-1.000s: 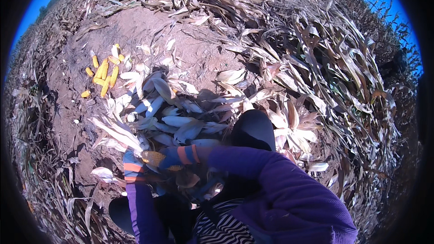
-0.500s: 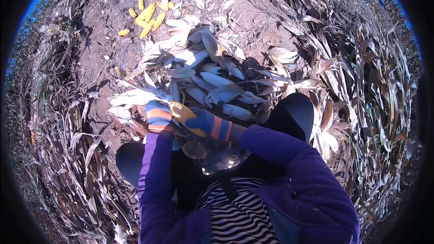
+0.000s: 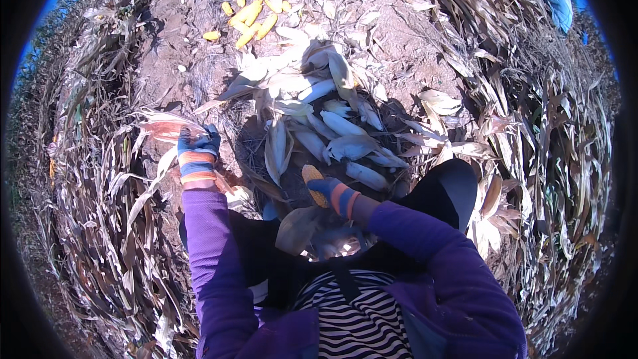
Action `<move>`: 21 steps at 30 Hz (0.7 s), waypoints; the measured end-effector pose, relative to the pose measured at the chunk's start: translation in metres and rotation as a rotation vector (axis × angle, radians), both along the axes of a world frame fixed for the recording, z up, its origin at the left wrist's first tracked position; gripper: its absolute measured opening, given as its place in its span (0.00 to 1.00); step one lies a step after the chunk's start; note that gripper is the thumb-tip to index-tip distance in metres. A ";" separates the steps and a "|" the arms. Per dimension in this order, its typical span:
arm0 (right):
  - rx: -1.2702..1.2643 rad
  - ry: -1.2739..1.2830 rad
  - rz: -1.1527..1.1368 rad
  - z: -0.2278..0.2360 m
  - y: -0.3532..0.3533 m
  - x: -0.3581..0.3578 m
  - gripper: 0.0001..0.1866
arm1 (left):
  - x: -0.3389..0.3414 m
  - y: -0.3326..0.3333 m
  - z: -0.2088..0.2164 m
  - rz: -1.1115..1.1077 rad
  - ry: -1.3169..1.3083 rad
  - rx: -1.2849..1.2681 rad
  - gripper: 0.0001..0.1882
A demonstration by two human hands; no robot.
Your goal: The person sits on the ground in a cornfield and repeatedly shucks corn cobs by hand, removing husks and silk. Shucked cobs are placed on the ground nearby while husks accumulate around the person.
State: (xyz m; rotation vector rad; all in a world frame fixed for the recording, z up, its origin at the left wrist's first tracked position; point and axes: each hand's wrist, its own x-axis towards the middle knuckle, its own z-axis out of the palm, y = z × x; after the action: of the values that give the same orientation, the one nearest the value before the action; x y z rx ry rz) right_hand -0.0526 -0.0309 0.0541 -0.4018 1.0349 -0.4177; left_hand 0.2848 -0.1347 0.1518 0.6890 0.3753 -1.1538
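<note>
My right hand (image 3: 332, 193), in a blue and orange striped glove, is closed round a bare yellow ear of corn (image 3: 311, 174) above my lap. Out to the left, my left hand (image 3: 199, 142) in a matching glove is closed on a pale, reddish-tinged corn husk (image 3: 163, 126) that sticks out past its fingers. Between and beyond both hands lies a heap of ears in their pale husks (image 3: 342, 124). The lower end of the bare ear is hidden by my right fingers.
Several husked yellow ears (image 3: 249, 16) lie on the bare soil at the far left of the heap. Dry stalks and leaves are banked along the left (image 3: 100, 219) and right (image 3: 551, 139). Loose husks (image 3: 438, 103) lie right of the heap.
The bare ear and the husk have come apart. My left hand has moved left and outward with the husk; my right hand has shifted slightly right, keeping the ear.
</note>
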 end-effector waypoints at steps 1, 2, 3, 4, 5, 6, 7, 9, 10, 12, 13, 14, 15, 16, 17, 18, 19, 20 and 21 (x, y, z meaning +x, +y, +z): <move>0.096 0.038 -0.035 -0.018 -0.002 -0.003 0.18 | 0.017 0.004 0.010 0.006 -0.035 -0.006 0.22; 0.128 0.092 -0.017 -0.030 -0.004 -0.006 0.18 | 0.033 0.009 0.019 0.013 -0.068 -0.010 0.25; 0.159 0.140 0.007 -0.041 -0.006 -0.006 0.18 | 0.055 0.018 0.026 0.056 -0.152 -0.047 0.25; 0.193 0.196 0.024 -0.054 -0.009 -0.008 0.17 | 0.074 0.024 0.030 0.095 -0.228 -0.082 0.25; 0.197 0.169 0.007 -0.065 -0.014 0.000 0.17 | 0.114 0.036 0.024 0.125 -0.331 -0.192 0.22; 0.197 0.149 -0.021 -0.078 -0.024 0.003 0.17 | 0.139 0.042 0.012 0.213 -0.504 -0.227 0.21; 0.193 0.141 -0.069 -0.097 -0.040 -0.004 0.18 | 0.145 0.040 0.007 0.275 -0.470 -0.239 0.20; -0.004 -0.018 -0.164 -0.109 -0.088 -0.027 0.17 | 0.130 0.024 0.005 0.334 -0.254 -0.206 0.19; -0.049 -0.040 -0.152 -0.066 -0.098 0.014 0.16 | 0.143 0.050 0.007 0.407 -0.133 -0.107 0.18; -0.162 -0.270 -0.245 0.027 -0.137 0.066 0.16 | 0.169 0.077 0.006 0.380 -0.194 -0.078 0.18; -0.442 -0.334 -0.289 0.044 -0.179 0.060 0.15 | 0.148 0.054 0.002 0.310 -0.072 -0.069 0.17; -0.504 -0.347 -0.296 0.065 -0.204 0.062 0.14 | 0.143 0.050 0.001 0.275 0.027 -0.044 0.17; -0.566 -0.358 -0.298 0.090 -0.220 0.063 0.13 | 0.137 0.046 0.000 0.246 0.128 -0.019 0.17; -0.563 -0.325 -0.264 0.107 -0.230 0.069 0.10 | 0.144 0.043 -0.003 0.227 0.070 -0.061 0.15; -0.548 -0.298 -0.222 0.118 -0.232 0.080 0.07 | 0.155 0.046 -0.009 0.218 0.007 -0.094 0.14; -0.541 -0.331 -0.194 0.122 -0.220 0.077 0.07 | 0.145 0.043 -0.008 0.175 -0.004 -0.126 0.11; -0.559 -0.317 -0.088 0.103 -0.218 0.077 0.07 | 0.134 0.039 -0.007 0.192 -0.038 -0.101 0.10; -0.539 -0.239 -0.052 0.091 -0.202 0.083 0.07 | 0.140 0.044 -0.004 0.189 -0.023 -0.146 0.10; -0.517 -0.152 -0.021 0.074 -0.178 0.082 0.08 | 0.141 0.045 -0.003 0.178 -0.001 -0.188 0.09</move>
State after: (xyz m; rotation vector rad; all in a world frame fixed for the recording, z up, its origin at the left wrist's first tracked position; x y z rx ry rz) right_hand 0.0297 -0.2093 0.1279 -0.8071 0.7749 -0.7270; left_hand 0.4256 -0.0894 0.1484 0.4822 0.3164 -1.0051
